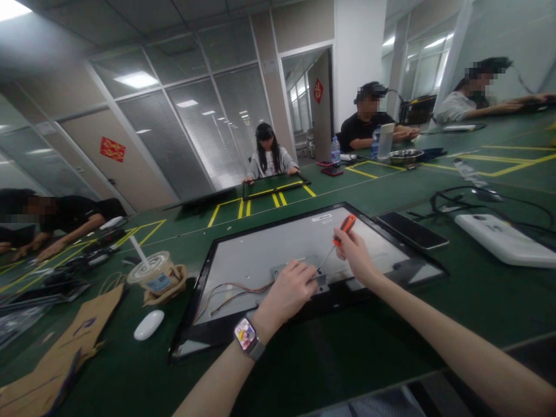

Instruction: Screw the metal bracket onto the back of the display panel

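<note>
A flat display panel (260,255) lies face down on the green table (382,197), its grey metal back up, inside a black frame. My right hand (354,255) is closed round an orange-handled screwdriver (343,227); the tip points down at a small metal bracket (319,281) near the panel's lower edge. My left hand (289,289), with a smartwatch (247,336) on the wrist, rests with curled fingers on the panel beside that bracket. Thin coloured wires (226,292) run leftward across the panel.
Left of the panel stand a lidded iced drink with straw (154,275), a white mouse (148,324) and a brown paper bag (73,341). A dark phone (412,230), a white device (506,238) and black cables (469,200) lie to the right. Several other people sit around the table.
</note>
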`<state>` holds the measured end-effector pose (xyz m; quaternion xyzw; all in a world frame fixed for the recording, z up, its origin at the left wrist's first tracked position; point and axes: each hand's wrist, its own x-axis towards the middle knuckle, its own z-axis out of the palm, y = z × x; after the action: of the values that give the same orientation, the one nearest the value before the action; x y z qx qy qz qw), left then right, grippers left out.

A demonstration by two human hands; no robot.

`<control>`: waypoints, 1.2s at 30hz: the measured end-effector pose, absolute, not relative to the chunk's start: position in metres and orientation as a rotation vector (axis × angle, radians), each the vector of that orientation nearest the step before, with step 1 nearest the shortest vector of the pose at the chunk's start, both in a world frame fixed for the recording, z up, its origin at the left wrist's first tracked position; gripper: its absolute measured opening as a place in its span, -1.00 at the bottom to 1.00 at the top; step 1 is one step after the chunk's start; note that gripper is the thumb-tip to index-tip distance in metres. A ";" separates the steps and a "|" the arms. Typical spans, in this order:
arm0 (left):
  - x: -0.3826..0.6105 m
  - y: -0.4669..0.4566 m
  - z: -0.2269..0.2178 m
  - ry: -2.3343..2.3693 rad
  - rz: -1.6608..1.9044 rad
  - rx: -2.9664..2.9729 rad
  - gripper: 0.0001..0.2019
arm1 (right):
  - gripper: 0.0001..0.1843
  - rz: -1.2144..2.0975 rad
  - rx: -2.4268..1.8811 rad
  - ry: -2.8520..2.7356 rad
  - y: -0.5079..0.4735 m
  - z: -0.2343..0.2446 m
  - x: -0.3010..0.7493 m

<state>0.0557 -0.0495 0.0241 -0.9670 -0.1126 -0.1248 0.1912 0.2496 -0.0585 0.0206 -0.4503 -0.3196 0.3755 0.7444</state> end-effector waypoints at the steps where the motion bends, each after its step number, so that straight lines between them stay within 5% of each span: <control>1: 0.056 -0.050 0.025 -0.307 -0.339 -2.708 -0.88 | -0.53 0.812 -0.977 -0.715 -0.060 0.022 0.249; 19: 0.055 -0.052 0.030 -0.379 -0.364 -2.768 -0.90 | -0.47 0.469 -1.220 -0.955 -0.070 0.010 0.249; 36: 0.027 -0.021 0.016 -1.187 -0.925 -2.878 -0.81 | -0.46 0.250 -1.268 -1.265 -0.079 0.008 0.240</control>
<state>0.0269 -0.0210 0.0164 -0.8849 -0.3650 -0.2843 -0.0532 0.2398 -0.0787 0.0076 -0.5509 -0.5499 0.1085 0.6183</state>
